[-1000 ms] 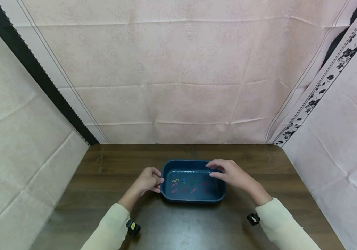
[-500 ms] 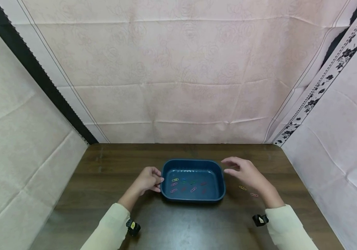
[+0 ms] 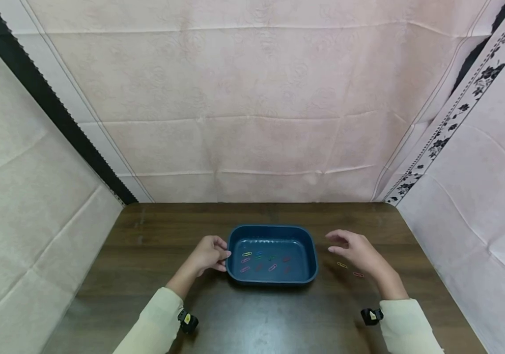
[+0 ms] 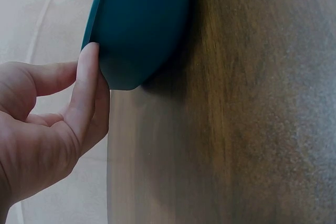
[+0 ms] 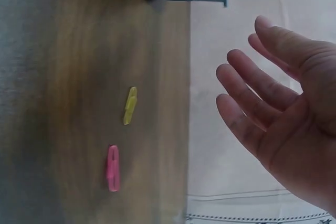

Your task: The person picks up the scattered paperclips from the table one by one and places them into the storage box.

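A blue rectangular tray (image 3: 272, 283) sits on the wooden table, with several coloured paper clips spread over its floor, among them a yellow paper clip (image 3: 246, 253) and a pink paper clip (image 3: 272, 267). My left hand (image 3: 210, 254) pinches the tray's left rim; the left wrist view shows the thumb against the tray wall (image 4: 142, 24). Off the tray's right side hovers my right hand (image 3: 357, 250), its fingers relaxed and holding nothing. Below it on the table lie another yellow paper clip (image 5: 130, 106) and another pink paper clip (image 5: 113, 168), apart from each other.
The brown wooden table (image 3: 235, 324) reaches back to a pale cloth backdrop (image 3: 252, 123). Similar cloth walls stand at left and right, the right one with a black floral border (image 3: 456, 115). Each wrist wears a small black camera (image 3: 188, 322).
My right hand has moved from over the tray's right end to the right, away from the rim, uncovering the two clips on the table. The left hand stays on the tray.
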